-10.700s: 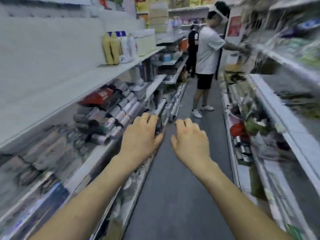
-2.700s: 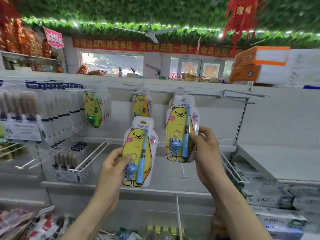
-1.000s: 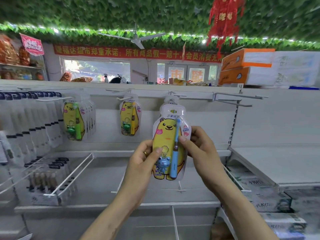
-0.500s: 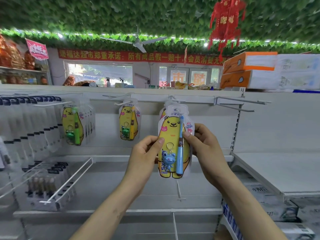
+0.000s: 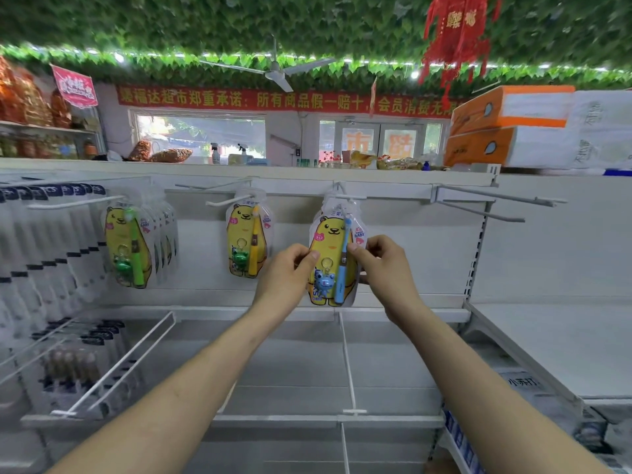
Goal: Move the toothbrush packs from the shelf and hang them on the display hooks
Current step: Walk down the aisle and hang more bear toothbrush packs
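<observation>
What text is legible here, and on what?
"福达超市郑重承诺:所有商品假一赔十": red banner, ends unclear.
"BABY": blue toothbrush pack.
"小苏打": box, lower right.
Pink sign, red ornament: too blurred.

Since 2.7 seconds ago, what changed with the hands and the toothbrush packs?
Then each hand held its own pack. Now the left hand and right hand both pinch one yellow bear-shaped pack with a blue toothbrush, raised to the white wire hook. The green-toothbrush packs and yellow-toothbrush pack hang unchanged.
</observation>
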The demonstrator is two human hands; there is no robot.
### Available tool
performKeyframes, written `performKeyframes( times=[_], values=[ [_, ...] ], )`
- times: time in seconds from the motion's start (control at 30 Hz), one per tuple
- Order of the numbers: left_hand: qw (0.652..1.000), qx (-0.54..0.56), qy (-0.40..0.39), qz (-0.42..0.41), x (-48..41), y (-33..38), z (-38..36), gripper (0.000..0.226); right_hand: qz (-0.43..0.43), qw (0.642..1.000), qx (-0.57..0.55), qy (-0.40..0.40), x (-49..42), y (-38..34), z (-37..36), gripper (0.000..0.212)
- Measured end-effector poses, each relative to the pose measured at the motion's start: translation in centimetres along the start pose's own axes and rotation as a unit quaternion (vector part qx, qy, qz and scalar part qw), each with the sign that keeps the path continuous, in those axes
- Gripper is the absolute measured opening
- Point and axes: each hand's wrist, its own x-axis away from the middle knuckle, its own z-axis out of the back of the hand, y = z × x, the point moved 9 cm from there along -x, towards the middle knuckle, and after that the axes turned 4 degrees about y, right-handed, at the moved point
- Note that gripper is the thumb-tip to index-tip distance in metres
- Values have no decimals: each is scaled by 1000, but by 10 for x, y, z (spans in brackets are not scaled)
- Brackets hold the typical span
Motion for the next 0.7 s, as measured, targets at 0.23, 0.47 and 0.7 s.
performKeyframes(
  times=[0.23,0.47,0.7],
  values=[
    [992,-122,-3,-28,-36,-1,-14,33,40,991,126,23,-33,2,-4,28],
    [981,-192,-20,-25,-47,4,-25,32,49,978,201,25,-41,-3,-6,31],
    [974,-226,-29,-9,-17,-1,-15,29,32,961,273,21,-10,-6,9,26]
  ],
)
